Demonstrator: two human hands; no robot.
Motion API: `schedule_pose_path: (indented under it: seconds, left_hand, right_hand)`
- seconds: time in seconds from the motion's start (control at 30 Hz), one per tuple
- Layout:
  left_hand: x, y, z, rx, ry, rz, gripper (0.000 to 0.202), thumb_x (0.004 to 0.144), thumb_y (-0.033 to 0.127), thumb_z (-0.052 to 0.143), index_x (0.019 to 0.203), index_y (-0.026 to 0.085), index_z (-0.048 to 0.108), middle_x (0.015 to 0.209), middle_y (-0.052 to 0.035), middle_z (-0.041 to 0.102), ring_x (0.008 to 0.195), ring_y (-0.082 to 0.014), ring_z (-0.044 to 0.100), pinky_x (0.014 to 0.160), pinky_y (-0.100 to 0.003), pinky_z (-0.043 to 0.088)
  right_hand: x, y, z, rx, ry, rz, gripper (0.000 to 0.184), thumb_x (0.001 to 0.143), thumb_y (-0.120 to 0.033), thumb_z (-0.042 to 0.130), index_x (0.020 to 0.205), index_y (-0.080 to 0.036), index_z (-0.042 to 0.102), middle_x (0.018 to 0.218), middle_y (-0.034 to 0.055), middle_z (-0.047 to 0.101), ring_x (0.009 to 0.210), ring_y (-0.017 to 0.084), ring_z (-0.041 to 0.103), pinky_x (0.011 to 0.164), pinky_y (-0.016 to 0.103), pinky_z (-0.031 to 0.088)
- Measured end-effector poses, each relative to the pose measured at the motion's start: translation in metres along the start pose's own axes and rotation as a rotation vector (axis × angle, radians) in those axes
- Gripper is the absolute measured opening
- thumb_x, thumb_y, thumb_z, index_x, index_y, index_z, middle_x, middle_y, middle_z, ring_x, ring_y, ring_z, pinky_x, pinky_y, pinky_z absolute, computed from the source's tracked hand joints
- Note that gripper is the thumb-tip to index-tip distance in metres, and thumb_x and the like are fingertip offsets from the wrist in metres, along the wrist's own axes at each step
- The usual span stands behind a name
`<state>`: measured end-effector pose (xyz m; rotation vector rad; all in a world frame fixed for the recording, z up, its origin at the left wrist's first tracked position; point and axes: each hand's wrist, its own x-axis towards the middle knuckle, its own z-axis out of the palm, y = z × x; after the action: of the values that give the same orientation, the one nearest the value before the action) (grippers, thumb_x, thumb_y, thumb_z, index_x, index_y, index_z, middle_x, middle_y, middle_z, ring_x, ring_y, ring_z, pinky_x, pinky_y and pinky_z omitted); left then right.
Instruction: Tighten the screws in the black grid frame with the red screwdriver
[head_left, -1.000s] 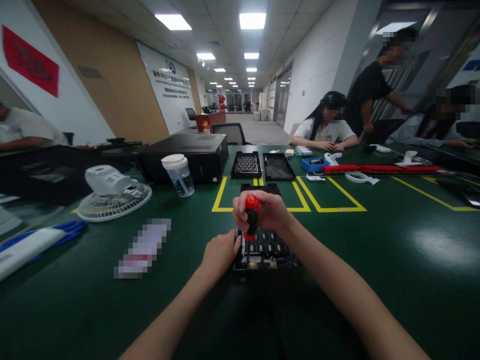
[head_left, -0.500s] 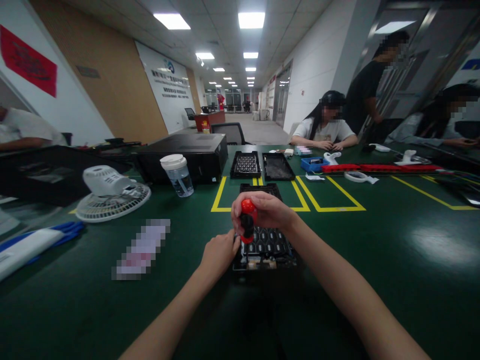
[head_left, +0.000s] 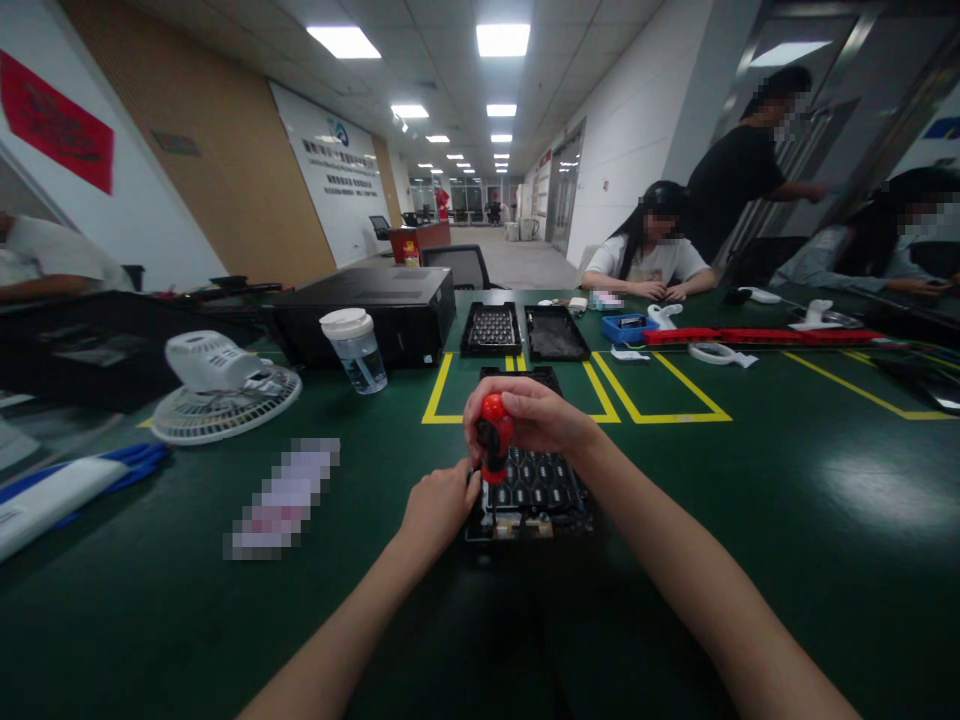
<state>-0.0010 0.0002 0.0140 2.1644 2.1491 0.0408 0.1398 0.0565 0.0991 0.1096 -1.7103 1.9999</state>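
My right hand (head_left: 529,418) is wrapped round the red-and-black handle of a screwdriver (head_left: 493,443), held upright with its tip down on the near left part of a black gridded tray (head_left: 540,490). The tray lies on the green table (head_left: 750,480) right in front of me. My left hand (head_left: 439,505) rests closed against the tray's left edge, fingers curled at the screwdriver shaft; what they pinch is hidden.
A white desk fan (head_left: 221,385), a lidded plastic cup (head_left: 356,350) and a black box (head_left: 375,310) stand at the left. Two black trays (head_left: 521,332) lie beyond yellow tape lines. Red strips (head_left: 750,337) and a blue bin (head_left: 628,328) lie far right. Several people sit or stand around.
The screwdriver handle and my right hand have shifted slightly left and down over the tray. A standing person at the back right has moved an arm.
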Motion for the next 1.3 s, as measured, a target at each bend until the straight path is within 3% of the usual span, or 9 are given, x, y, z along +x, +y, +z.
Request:
schedule_pose_path:
  seconds: [0.5,1.0,1.3]
  left_hand:
    - [0.001,-0.003,0.004,0.006,0.046,0.036,0.035,0.084,0.039,0.023,0.099,0.021,0.049,0.082,-0.0071,0.063,0.074,-0.0205,0.061,0.063,-0.029,0.042]
    - [0.003,-0.002,0.004,0.008,0.018,0.012,0.040,0.084,0.040,0.022,0.102,0.019,0.051,0.083,-0.0081,0.063,0.075,-0.0187,0.061,0.066,-0.028,0.043]
    - [0.005,-0.006,0.010,0.004,0.063,0.051,0.038,0.084,0.039,0.022,0.100,0.021,0.051,0.082,-0.0073,0.064,0.074,-0.0194,0.061,0.066,-0.029,0.043]
  right_hand:
    - [0.000,-0.004,0.001,-0.025,0.030,-0.007,0.026,0.076,-0.032,0.053,0.091,-0.011,0.051,0.085,0.0070,0.058,0.072,0.015,0.059,0.068,0.034,0.048]
    - [0.003,-0.007,0.008,-0.124,0.076,-0.038,0.017,0.075,-0.025,0.055,0.085,-0.012,0.048,0.081,0.0045,0.056,0.070,0.013,0.058,0.064,0.032,0.049]
    - [0.003,-0.008,0.011,-0.233,0.154,-0.046,0.015,0.074,-0.023,0.056,0.080,-0.014,0.046,0.077,0.0011,0.054,0.064,0.009,0.056,0.061,0.027,0.049]
